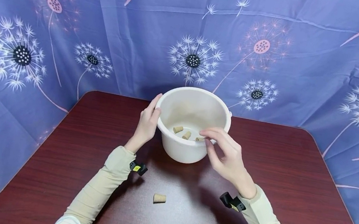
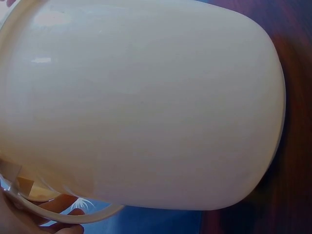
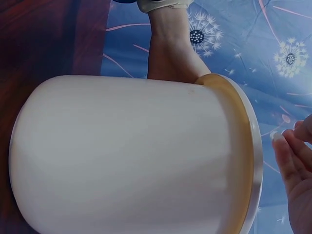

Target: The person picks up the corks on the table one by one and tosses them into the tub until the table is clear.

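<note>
A white plastic bucket (image 1: 183,150) stands upright on the table. My left hand (image 1: 147,123) holds it at the left side of its rim; in the left wrist view, the fingers (image 2: 53,204) curl by its white handle (image 2: 92,216). Inside the bucket lie a cork (image 1: 178,129) on the left, a second cork (image 1: 186,135) in the middle and a third cork (image 1: 199,139) beside my right fingertips. My right hand (image 1: 226,151) hovers over the right front rim, its thumb and fingers slightly apart and bent loosely. Nothing shows between them in the right wrist view.
Another cork (image 1: 159,198) lies on the dark red wooden table (image 1: 293,171), in front of the bucket and between my forearms. A blue cloth (image 1: 148,41) with dandelion prints hangs behind the table and along its sides.
</note>
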Available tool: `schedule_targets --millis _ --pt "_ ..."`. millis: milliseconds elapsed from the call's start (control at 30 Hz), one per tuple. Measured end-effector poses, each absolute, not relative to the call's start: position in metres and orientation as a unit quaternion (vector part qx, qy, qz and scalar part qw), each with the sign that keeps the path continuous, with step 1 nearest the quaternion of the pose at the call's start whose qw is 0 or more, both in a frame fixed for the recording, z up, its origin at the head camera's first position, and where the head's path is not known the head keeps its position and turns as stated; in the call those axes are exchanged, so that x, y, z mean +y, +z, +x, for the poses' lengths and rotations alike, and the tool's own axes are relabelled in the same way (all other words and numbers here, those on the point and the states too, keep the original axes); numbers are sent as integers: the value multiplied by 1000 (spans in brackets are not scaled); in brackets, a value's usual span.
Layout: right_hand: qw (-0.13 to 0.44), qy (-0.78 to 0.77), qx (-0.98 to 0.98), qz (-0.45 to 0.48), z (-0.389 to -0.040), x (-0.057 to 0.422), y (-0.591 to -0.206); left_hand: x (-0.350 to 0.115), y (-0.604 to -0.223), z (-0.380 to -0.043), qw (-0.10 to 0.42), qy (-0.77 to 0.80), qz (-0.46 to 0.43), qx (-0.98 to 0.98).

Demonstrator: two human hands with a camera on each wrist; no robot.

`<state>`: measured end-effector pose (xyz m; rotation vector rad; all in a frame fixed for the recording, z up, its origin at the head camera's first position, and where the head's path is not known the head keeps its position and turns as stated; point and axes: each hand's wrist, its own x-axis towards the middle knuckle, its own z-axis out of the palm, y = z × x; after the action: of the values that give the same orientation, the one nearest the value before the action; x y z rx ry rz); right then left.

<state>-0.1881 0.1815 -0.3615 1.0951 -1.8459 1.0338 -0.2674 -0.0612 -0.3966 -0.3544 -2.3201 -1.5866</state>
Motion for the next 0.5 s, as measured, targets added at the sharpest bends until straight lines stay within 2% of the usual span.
schedule_targets --millis 300,500 --pt "380 408 -702 443 -185 179 -365 -61 -396 -267 148 -557 -123 -808" --pt "379 415 -666 491 -182 173 -370 -62 -397 -267 146 -560 -122 -806"
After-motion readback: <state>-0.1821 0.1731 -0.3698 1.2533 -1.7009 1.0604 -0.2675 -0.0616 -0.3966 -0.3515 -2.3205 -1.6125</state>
